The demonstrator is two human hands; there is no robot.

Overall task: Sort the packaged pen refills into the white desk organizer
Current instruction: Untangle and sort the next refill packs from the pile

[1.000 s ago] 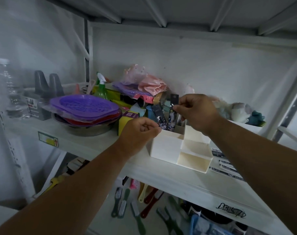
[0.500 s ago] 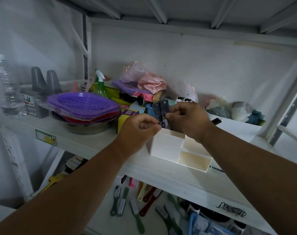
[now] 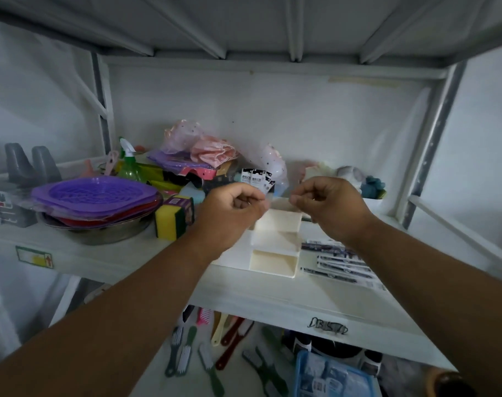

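Observation:
The white desk organizer (image 3: 275,262) stands on the shelf with its stepped compartments facing me. Several packaged pen refills (image 3: 255,179) stand upright at its back, their black-and-white tops fanned out just above my left hand (image 3: 232,207). That hand has curled fingers, thumb and fingertips right below the packs; whether they pinch a pack is hidden. My right hand (image 3: 330,207) hovers over the organizer's right back corner, fingers curled with nothing visible in them. More packaged refills (image 3: 338,262) lie flat on the shelf to the organizer's right.
Left of the organizer are a yellow-green sponge pack (image 3: 174,217), purple baskets (image 3: 95,193) stacked in a metal bowl, a green spray bottle (image 3: 129,164) and bagged items. Soft toys (image 3: 355,179) sit at the back right. Brushes (image 3: 184,356) lie on the shelf below.
Both hands have drawn apart and back from the packs they were pinching together at the organizer's rear. The view has shifted, revealing the loose refills on the right.

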